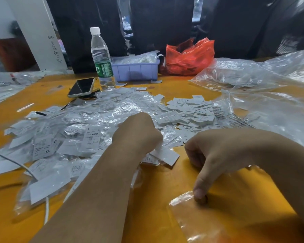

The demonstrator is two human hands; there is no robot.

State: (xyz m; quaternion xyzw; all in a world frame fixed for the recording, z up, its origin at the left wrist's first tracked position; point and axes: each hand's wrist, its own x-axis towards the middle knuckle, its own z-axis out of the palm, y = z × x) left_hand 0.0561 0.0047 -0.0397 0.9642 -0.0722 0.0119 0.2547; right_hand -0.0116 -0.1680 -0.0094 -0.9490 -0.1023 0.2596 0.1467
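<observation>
Two hands at the near edge of the yellow tabletop: left hand curled round white paper tags, right hand pinching a small clear plastic bag, likely steadying it for filling

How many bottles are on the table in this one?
1. The bottle stands upright at the far side, between the phone and the blue bin. More could be hidden under the clear bags.
</observation>
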